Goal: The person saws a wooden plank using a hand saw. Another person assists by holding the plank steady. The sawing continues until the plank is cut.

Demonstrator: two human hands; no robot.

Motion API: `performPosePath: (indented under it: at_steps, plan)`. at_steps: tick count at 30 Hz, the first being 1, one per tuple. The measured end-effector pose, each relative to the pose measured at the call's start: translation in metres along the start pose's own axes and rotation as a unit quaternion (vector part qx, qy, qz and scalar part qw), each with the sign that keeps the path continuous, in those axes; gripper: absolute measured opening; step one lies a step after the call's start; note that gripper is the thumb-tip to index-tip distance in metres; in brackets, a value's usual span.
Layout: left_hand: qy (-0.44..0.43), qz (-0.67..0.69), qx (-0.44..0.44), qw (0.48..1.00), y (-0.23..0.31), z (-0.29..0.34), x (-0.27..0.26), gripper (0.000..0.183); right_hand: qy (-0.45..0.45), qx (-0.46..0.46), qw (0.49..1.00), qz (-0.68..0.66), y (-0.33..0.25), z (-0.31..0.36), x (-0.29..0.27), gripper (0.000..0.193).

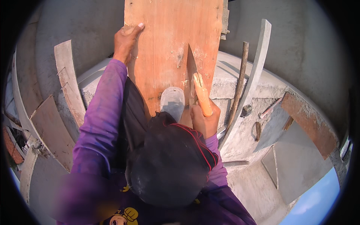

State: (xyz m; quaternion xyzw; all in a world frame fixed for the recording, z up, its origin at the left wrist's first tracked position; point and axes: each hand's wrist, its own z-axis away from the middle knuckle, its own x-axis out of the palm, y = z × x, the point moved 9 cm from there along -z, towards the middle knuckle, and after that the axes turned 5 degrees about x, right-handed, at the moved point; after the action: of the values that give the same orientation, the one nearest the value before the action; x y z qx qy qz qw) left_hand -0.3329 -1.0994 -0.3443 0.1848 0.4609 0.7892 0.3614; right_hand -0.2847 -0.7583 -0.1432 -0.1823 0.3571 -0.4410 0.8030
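A reddish-brown plywood board [161,45] stretches away in front of me. My left hand [125,43] grips its left edge, thumb on top and the other fingers out of sight. Closed round the pale orange handle of a handsaw [192,65] is my right hand [205,119]. The saw's blade points away from me along the right part of the board; I cannot tell how deep it sits in the wood. Light shavings lie by the blade. A grey rounded shape like a shoe toe [172,100] rests on the board's near part, just beyond my dark-clad knee [165,165].
A whitish concrete ledge [225,84] runs behind the board. To the right lean a long pale plank [255,67] and a round wooden pole [240,77]. Another plank [69,80] stands at left, near a brown sheet [52,129]. A grey panel [300,165] lies lower right.
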Motion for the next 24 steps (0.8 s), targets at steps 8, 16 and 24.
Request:
performPosePath:
  at_steps: [8,16,24]
  plan:
    - [0.007,0.0,0.015,1.0,-0.001,-0.002,-0.018,0.059,0.03,0.06,0.996,0.058,-0.012,0.13,-0.079,0.061]
    - [-0.011,-0.02,-0.006,1.0,-0.001,0.0,-0.017,0.059,0.032,-0.017,0.999,0.037,0.009,0.006,-0.014,0.029]
    - [0.002,-0.009,0.009,1.0,-0.003,-0.004,-0.021,0.059,0.051,-0.08,0.993,0.077,-0.009,0.073,-0.041,0.031]
